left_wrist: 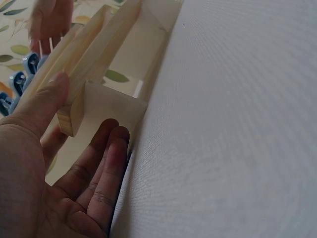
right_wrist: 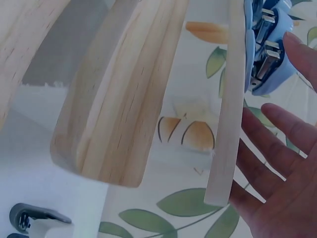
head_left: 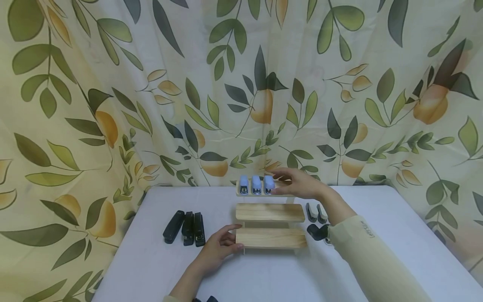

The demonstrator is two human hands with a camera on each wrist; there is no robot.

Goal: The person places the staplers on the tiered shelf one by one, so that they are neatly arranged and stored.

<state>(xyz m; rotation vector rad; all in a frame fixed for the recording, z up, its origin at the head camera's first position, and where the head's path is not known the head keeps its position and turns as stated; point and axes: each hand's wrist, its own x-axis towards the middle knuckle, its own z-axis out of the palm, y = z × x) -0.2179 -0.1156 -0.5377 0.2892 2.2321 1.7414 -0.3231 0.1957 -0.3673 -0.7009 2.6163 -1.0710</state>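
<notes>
Wooden stand (head_left: 270, 212) at mid-tabletop (head_left: 264, 277), its three steps rising away from me. Three blue staplers (head_left: 256, 185) in a row on the top step, toward its left end. My right hand (head_left: 298, 183) is at the row's right side, fingers spread, thumb close to the nearest stapler; contact, cannot tell. My left hand (head_left: 220, 245) pinches the left end of the lowest step (head_left: 271, 238) between thumb and forefinger, other fingers bent near the pale support (left_wrist: 111, 99) beneath. Left of the stand, well apart: three black staplers (head_left: 188, 228), side by side. Right of it: two pale-topped staplers (head_left: 317, 213), a black item (head_left: 318, 231) nearer me beside my right sleeve (head_left: 373, 260). Behind the tabletop, a leaf-and-fruit print curtain (head_left: 211, 105).
</notes>
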